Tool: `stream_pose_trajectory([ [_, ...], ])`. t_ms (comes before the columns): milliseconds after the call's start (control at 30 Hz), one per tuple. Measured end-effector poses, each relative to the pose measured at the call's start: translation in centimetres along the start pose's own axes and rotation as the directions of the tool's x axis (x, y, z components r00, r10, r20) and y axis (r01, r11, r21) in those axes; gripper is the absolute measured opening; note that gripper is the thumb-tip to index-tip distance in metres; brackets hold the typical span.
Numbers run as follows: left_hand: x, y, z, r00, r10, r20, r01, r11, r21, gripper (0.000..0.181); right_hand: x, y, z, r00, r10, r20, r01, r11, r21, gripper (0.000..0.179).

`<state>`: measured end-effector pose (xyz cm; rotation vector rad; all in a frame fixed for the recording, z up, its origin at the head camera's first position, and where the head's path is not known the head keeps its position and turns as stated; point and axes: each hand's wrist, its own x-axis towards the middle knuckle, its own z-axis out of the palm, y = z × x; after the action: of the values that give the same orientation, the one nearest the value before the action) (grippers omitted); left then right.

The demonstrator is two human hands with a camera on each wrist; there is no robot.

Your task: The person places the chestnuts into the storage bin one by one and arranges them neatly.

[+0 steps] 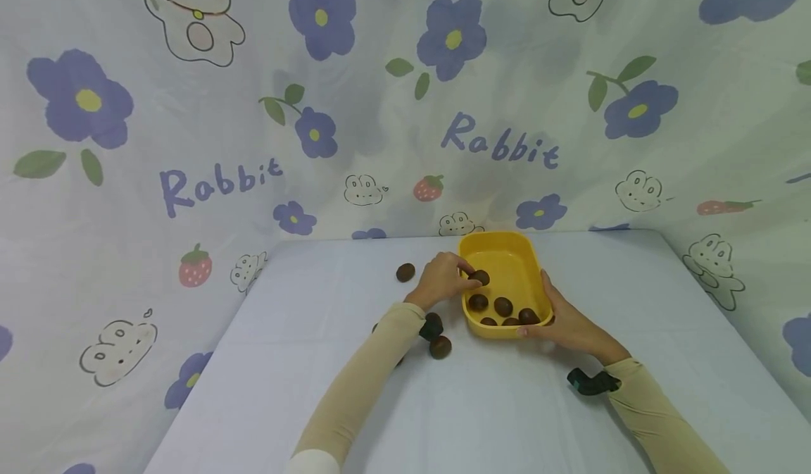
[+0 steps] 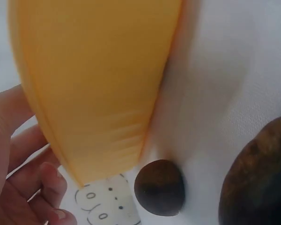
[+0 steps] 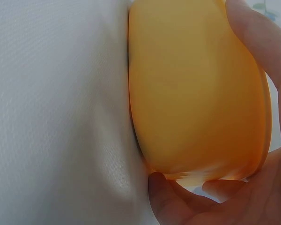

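My left hand (image 1: 441,277) reaches over the left rim of a yellow rectangular container (image 1: 516,259). Its thumb and fingers pinch a brown, egg-shaped kiwi (image 1: 481,277) above the inside; the left wrist view hides that fruit behind the container wall (image 2: 98,93). Several more kiwis (image 1: 503,306) lie in the container's near half. At the near right corner, my right hand (image 1: 573,327) grips the container, with fingers (image 3: 178,201) curled about the low end and another digit along the upper rim. Left of the container, a kiwi (image 1: 440,347) lies on the table beside my left wrist.
Another kiwi (image 1: 405,272) lies farther back on the white tabletop (image 1: 500,403). More brown fruit is partly hidden behind my left sleeve (image 1: 364,375). A patterned cloth (image 1: 380,129) hangs along the table's back edge. Dark devices (image 1: 592,382) sit at both wrists.
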<state>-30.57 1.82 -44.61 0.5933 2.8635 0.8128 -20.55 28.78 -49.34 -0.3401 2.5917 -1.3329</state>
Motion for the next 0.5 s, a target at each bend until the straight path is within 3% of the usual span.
stream_pose_trajectory([
  [267,0.22,0.59,0.31,0.996,0.052,0.067,-0.064,0.98,0.189,0.032,-0.08,-0.32,-0.01,1.0,0.008,0.009,-0.008,1.0,0.0,0.137],
  [500,0.54,1.01,0.16,0.993,0.052,0.108,-0.076,0.971,0.226,0.028,0.0,-0.14,0.02,1.0,0.005,0.006,-0.005,1.0,0.005,0.137],
])
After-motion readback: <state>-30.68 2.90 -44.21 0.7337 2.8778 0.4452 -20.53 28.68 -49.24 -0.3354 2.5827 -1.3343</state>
